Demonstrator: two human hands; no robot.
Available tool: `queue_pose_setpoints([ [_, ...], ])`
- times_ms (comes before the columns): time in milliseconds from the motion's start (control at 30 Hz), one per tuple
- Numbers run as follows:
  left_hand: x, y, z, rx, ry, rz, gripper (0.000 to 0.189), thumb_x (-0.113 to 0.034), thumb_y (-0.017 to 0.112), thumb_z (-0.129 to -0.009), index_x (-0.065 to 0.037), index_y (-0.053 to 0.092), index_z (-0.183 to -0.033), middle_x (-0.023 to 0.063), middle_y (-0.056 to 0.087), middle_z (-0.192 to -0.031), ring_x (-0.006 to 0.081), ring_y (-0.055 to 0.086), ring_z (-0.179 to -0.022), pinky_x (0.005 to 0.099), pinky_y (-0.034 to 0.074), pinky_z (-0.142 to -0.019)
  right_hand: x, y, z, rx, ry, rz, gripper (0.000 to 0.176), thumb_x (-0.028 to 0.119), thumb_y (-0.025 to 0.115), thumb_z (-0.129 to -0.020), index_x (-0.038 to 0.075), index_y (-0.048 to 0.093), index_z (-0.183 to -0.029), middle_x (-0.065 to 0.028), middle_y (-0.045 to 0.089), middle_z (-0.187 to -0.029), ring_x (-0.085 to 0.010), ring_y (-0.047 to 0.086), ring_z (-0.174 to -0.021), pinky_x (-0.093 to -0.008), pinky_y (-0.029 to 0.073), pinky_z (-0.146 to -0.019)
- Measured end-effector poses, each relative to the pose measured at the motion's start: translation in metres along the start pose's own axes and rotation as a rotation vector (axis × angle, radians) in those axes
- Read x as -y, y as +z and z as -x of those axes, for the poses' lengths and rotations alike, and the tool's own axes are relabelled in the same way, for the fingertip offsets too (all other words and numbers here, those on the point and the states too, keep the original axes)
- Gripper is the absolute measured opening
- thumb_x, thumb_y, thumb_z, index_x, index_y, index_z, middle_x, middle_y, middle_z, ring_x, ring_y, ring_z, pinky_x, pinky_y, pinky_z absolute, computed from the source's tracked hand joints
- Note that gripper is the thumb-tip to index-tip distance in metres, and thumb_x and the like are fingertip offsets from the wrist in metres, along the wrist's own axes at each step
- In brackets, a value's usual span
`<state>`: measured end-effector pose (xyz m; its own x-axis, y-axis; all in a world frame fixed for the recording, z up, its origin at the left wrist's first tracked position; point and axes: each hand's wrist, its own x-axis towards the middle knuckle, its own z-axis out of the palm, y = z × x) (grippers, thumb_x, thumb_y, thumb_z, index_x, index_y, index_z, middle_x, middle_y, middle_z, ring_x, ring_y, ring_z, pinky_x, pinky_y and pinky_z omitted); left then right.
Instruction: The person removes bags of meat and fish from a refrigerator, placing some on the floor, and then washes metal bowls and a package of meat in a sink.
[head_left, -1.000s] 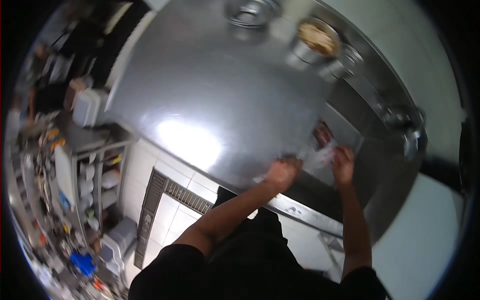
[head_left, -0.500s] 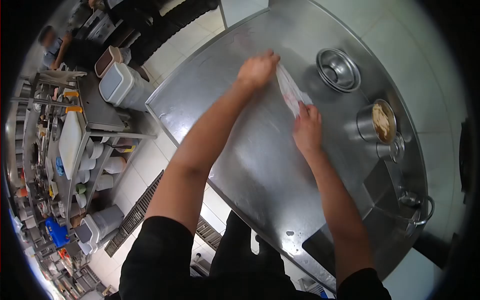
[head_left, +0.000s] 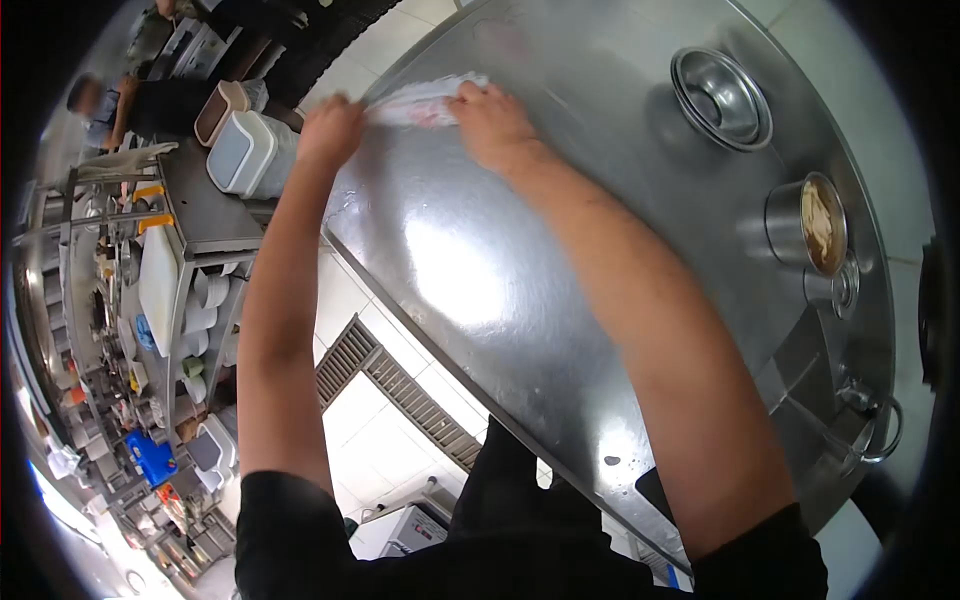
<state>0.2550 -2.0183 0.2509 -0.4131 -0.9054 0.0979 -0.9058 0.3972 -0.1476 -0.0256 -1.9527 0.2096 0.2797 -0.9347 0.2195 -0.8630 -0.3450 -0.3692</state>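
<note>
Over the far left part of the steel worktable [head_left: 470, 370], both my hands hold a crumpled white cloth [head_left: 425, 104] with pinkish-red patches. My left hand [head_left: 335, 130] is closed on its left end and slightly blurred. The fingers of my right hand [head_left: 490, 125] curl over its right end, with the fingertips partly hidden. Between the two hands the cloth is stretched out sideways, low over the metal or lying on it.
Nested steel bowls [head_left: 722, 98] stand at the far right. Nearer are a steel pot [head_left: 785, 228] with pale food in liquid and a sink [head_left: 800, 370]. Lidded bins [head_left: 240, 155] and a crowded shelf [head_left: 190, 320] stand left. Another person [head_left: 100, 110] is at the upper left.
Both hands have moved left with the cloth, which has turned from a steep slant to nearly level. My view has shifted, so the bowls and pot appear farther right.
</note>
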Motion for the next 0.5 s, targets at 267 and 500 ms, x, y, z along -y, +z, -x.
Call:
queue_pose_setpoints([
  [267, -0.078, -0.011, 0.194, -0.099, -0.313, 0.235, 0.013, -0.021, 0.064, -0.097, -0.008, 0.067, -0.094, 0.0136, 0.068, -0.094, 0.0403, 0.069, -0.085, 0.0519, 0.055, -0.076, 0.017, -0.019, 0.058, 0.114, -0.223, -0.084, 0.050, -0.001, 0.058, -0.090, 0.025, 0.074, -0.130, 0.0006, 0.063, -0.131, -0.0248, 0.057, -0.123, -0.0419, 0.048, -0.107],
  [500, -0.277, -0.067, 0.332, -0.052, -0.135, 0.453, 0.007, -0.009, 0.070, -0.088, -0.011, 0.069, -0.095, 0.0097, 0.064, -0.082, 0.0344, 0.066, -0.079, 0.0478, 0.051, -0.073, -0.032, -0.058, 0.224, 0.029, -0.350, -0.240, 0.043, -0.005, 0.065, -0.080, 0.019, 0.081, -0.112, -0.0007, 0.069, -0.117, -0.0261, 0.061, -0.114, -0.0365, 0.053, -0.099],
])
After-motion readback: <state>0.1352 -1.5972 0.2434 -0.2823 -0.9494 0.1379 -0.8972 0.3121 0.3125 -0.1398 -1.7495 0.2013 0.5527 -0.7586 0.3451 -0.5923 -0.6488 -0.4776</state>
